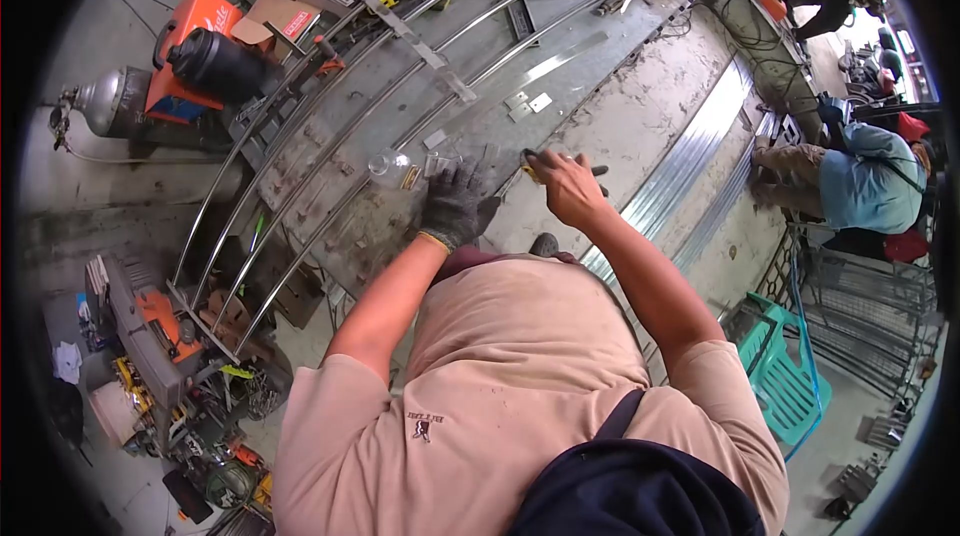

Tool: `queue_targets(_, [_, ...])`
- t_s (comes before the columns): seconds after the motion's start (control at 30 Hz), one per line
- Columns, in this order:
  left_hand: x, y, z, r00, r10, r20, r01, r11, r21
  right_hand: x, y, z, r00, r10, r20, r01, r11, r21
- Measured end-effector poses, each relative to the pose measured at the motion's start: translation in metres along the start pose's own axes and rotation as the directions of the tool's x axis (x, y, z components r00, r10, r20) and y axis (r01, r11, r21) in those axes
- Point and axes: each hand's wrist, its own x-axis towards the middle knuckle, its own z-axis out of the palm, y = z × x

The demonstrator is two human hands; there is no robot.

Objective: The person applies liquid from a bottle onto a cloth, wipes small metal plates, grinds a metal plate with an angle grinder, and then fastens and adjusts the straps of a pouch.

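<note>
My left hand, in a dark grey work glove, lies palm down over the metal work table, fingers stretched out. Just left of it a clear plastic bottle lies on its side. My bare right hand is closed around a small yellow-and-black object, mostly covered by the fingers, so its kind is unclear. Beyond the hands are small flat metal plates on the tabletop. Long shiny metal tubes run across the table beside my left hand.
Flat metal strips lie to the right. A person in a blue shirt bends over at far right, near a green plastic chair. An orange box and gas cylinder stand at left; tools clutter the lower left.
</note>
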Motion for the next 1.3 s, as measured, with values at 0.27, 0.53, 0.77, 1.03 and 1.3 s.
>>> queue_targets(0.27, [0.007,0.013,0.011,0.995,-0.049,0.083,0.040,0.994,0.100,0.052,-0.016,0.022,0.988,-0.135,0.078,0.142,0.987,-0.082])
queue_targets(0.53, [0.001,0.006,0.033,0.999,-0.043,0.008,0.043,0.998,-0.038,0.077,-0.011,0.025,0.972,-0.203,0.120,0.227,0.943,-0.243])
queue_targets(0.77, [0.006,0.010,0.025,0.998,-0.031,-0.051,0.029,0.999,-0.026,0.094,-0.007,0.006,0.970,-0.228,0.086,0.242,0.948,-0.207])
queue_targets(1.03, [0.004,0.004,0.037,0.999,0.014,-0.045,-0.013,1.000,0.021,0.088,-0.007,0.020,0.960,-0.233,0.155,0.264,0.937,-0.229])
queue_targets(1.3, [0.002,0.001,0.039,1.000,0.021,0.006,-0.021,1.000,-0.011,0.078,-0.004,0.026,0.948,-0.284,0.141,0.308,0.930,-0.199])
